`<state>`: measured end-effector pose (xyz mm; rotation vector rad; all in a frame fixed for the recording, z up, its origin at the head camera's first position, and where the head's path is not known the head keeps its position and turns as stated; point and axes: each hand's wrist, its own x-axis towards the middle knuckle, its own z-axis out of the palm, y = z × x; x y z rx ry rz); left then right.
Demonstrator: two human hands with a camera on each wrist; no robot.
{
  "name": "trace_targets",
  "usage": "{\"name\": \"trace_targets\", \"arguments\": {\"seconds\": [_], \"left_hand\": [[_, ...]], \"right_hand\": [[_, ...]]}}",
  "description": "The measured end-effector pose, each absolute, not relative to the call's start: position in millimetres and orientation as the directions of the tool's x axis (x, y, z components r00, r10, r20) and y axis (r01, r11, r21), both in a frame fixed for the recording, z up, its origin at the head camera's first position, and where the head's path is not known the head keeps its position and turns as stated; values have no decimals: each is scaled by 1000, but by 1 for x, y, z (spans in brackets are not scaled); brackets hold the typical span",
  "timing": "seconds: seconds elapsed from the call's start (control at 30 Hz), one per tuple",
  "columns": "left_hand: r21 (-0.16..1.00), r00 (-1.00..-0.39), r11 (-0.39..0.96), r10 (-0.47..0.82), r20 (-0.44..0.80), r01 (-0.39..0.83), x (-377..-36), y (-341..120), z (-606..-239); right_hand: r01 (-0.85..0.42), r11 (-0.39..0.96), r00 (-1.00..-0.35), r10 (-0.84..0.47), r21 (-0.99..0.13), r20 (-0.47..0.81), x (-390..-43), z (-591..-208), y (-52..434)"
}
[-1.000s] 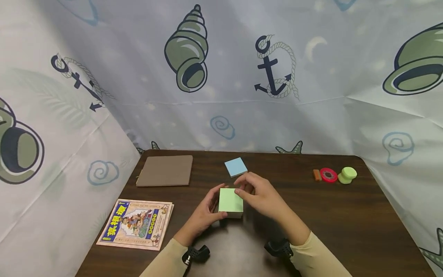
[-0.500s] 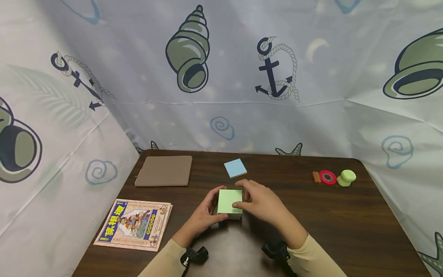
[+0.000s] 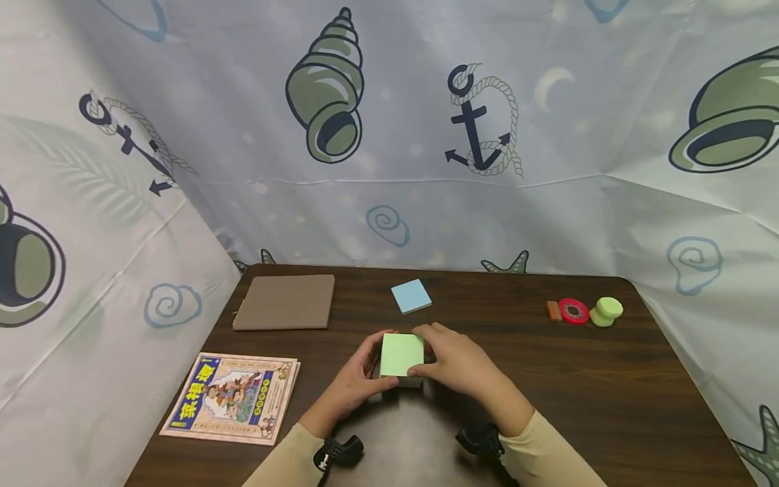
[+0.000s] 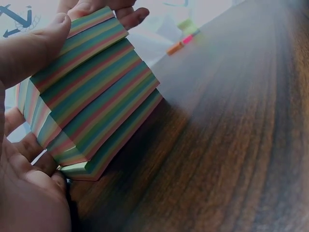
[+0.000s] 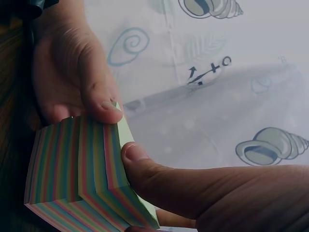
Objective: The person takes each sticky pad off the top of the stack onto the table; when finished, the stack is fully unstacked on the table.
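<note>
A thick stack of sticky notes (image 3: 402, 354) stands on the table in the head view, its top sheet light green. In the left wrist view the sides of the sticky note stack (image 4: 96, 92) show many coloured stripes, and its layers sit slightly offset. My left hand (image 3: 356, 379) grips the stack from the left, thumb at the near side and fingers around the far side. From the right, my right hand (image 3: 462, 362) holds the upper part, thumb on the near right edge of the top sheet and fingers at the far side. Some fingertips are hidden behind the stack.
Behind the stack lies a blue sticky note pad (image 3: 411, 296). A brown notebook (image 3: 285, 302) and a colourful booklet (image 3: 231, 398) lie at left. At the back right sit a small orange block (image 3: 554, 311), a red disc (image 3: 573, 311) and a green knob-shaped object (image 3: 606, 312).
My right hand's fingers have come down from above the far right corner onto the stack, and its thumb has shifted to the near right edge. The left hand keeps its grip.
</note>
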<state>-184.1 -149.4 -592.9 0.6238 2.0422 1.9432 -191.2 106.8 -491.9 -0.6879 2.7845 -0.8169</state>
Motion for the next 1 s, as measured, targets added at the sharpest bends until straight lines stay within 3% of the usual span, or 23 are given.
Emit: {"name": "trace_targets", "arguments": {"seconds": [0.73,1.0], "left_hand": [[995,-896,45,440,60,89,-184,-149,-590],[995,-899,57,435,49,81,-184,-148,-587]], "right_hand": [[-345,748,-909,-418,-568,2,-194,-487,110],[-341,666,-924,-367,-664,107,-198,-484,113]]}}
